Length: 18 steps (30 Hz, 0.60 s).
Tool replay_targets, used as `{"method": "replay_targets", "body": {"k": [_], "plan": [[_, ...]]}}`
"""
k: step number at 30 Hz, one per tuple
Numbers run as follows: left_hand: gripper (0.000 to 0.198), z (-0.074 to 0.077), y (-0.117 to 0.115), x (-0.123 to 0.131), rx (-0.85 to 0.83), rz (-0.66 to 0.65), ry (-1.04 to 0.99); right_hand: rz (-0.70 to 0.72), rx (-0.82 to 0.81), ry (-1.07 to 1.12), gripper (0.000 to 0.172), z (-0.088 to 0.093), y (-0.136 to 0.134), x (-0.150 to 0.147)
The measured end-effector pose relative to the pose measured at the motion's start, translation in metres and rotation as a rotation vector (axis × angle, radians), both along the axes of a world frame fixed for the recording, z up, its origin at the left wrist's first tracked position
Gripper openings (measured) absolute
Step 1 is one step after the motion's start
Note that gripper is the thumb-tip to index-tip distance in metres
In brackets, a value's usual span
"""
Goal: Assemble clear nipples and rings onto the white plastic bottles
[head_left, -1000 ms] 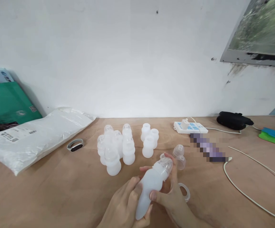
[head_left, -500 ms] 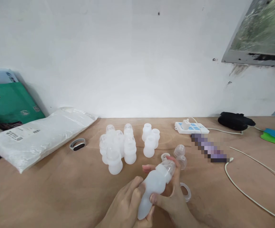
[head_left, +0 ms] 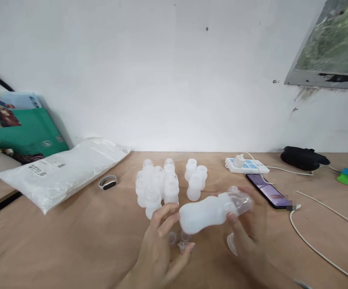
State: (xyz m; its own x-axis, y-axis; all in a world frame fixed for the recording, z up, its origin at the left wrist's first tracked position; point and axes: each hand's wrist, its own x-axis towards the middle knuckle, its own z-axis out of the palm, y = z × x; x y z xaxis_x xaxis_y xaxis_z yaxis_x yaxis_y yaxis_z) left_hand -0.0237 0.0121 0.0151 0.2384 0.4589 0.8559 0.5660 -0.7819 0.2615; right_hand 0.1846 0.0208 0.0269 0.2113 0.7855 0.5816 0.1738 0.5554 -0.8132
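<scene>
A white baby bottle (head_left: 204,213) with a clear cap (head_left: 241,202) lies tilted nearly sideways above the table. My right hand (head_left: 246,237) grips it at the capped end and is blurred by motion. My left hand (head_left: 158,245) is at the bottle's base with thumb and fingers apart; whether a fingertip touches it, I cannot tell. Below the bottle are small clear nipple-like pieces (head_left: 184,245). A pale ring (head_left: 231,243) lies partly behind my right hand. Beyond stand several capped bottles (head_left: 152,186) and several uncapped bottles (head_left: 194,186).
A white plastic package (head_left: 68,168) and a grey wristband (head_left: 108,182) lie at left, with a green bag (head_left: 44,130) behind. On the right are a power strip (head_left: 247,165), a phone (head_left: 268,192), a cable (head_left: 312,251) and a black case (head_left: 304,158).
The bottle has swung from steeply tilted to nearly sideways and moved right and up with my right hand. My left hand has loosened from its lower part, its fingers spreading. The view has shifted slightly.
</scene>
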Motion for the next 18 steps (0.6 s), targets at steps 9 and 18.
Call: {"method": "replay_targets", "body": {"k": [9, 18], "plan": [[0.040, -0.009, -0.008, 0.009, 0.120, -0.068, -0.096, -0.181, 0.290, -0.313, 0.041, 0.065, 0.078, 0.003], [0.036, -0.006, -0.010, 0.013, 0.223, -0.121, -0.061, 0.108, 0.032, -0.770, 0.043, 0.047, 0.124, -0.036]]}}
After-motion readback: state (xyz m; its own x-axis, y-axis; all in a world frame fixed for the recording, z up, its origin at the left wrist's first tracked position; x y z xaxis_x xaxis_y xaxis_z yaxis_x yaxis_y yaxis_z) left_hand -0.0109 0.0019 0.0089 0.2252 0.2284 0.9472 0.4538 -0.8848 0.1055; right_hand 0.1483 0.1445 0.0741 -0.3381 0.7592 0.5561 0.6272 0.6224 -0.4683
